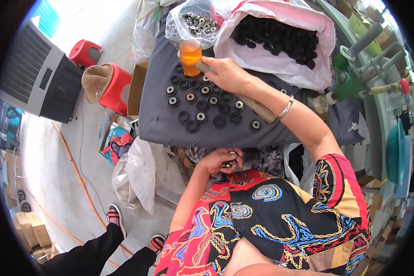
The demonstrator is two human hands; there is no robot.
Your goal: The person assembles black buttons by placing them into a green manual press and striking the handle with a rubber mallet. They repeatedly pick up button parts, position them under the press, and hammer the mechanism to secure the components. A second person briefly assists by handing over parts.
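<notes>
My right hand (pixel 229 76) is closed round the wooden handle of a mallet (pixel 190 59) with an orange head, over the far left of a dark grey cloth-covered table (pixel 155 125). Below and around the mallet head lie several black rings (pixel 219 120). Some rings have a small metal bearing (pixel 201 117) seated in the middle; others show bare centres. Nearer my body, below the table's front edge, my left hand (pixel 215 162) is curled round several small metal bearings (pixel 229 163). The spot right under the mallet head is hidden.
A clear bag of metal bearings (pixel 198 24) and a white sack of black rings (pixel 276 39) sit at the table's far side. Red stools (pixel 117 89) and an air cooler (pixel 34 69) stand left. Green machinery (pixel 347 83) is at right. Another person's feet (pixel 116 217) show lower left.
</notes>
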